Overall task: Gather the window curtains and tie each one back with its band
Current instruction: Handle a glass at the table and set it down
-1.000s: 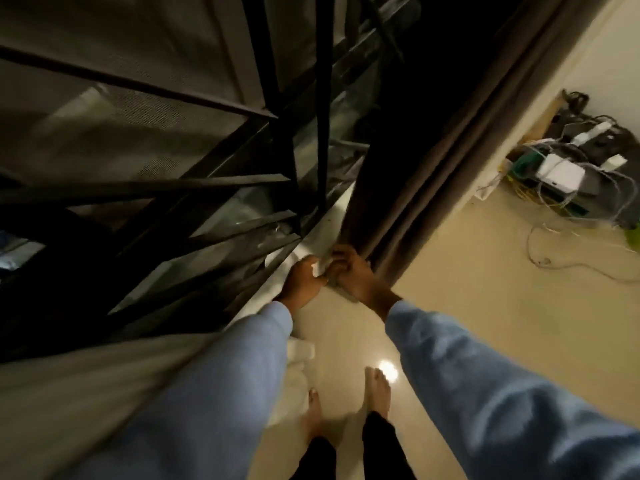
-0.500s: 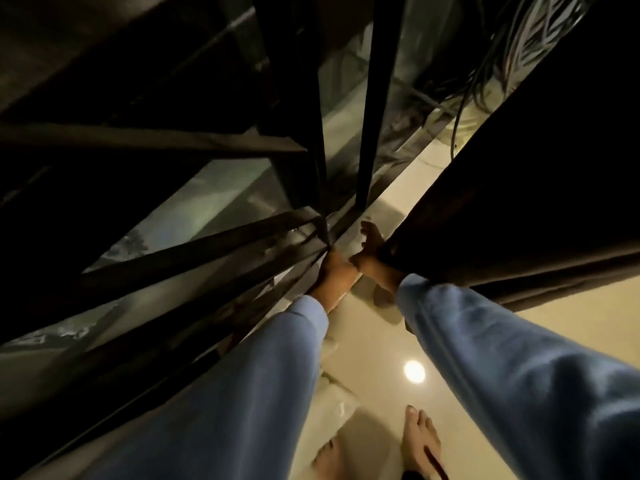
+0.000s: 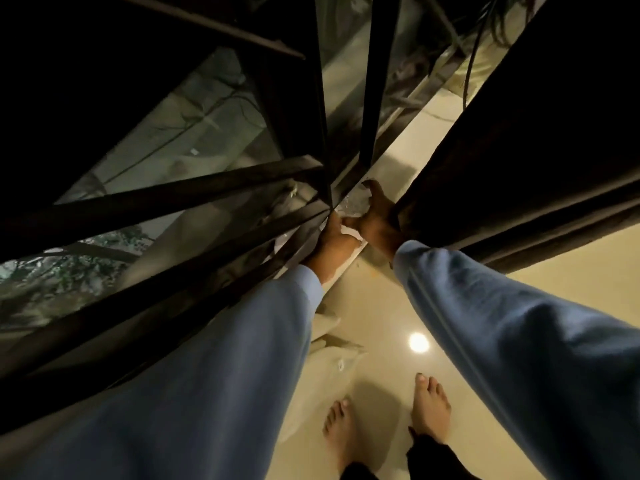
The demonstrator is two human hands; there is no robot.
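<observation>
A dark brown curtain (image 3: 519, 150) hangs bunched at the right, beside the window. My left hand (image 3: 334, 237) and my right hand (image 3: 377, 220) meet at its left edge, low against the window frame. Between them sits a pale band (image 3: 351, 233), and both hands curl their fingers round it. The right hand's fingers also hook over a shiny pale piece (image 3: 353, 204) just above it. My right wrist presses against the curtain's folds. A pale cream curtain (image 3: 329, 372) trails on the floor under my left sleeve, mostly hidden.
Dark metal window bars (image 3: 194, 192) and glass fill the left and top. A pale sill (image 3: 412, 143) runs to the upper right, where cables (image 3: 471, 64) hang. My bare feet (image 3: 429, 407) stand on the glossy cream floor (image 3: 381, 306), beside a lamp reflection.
The view has swung closer to the window, and the cluttered corner with cables has left the frame. My hands stay together on the pale band. The right fingers now reach higher.
</observation>
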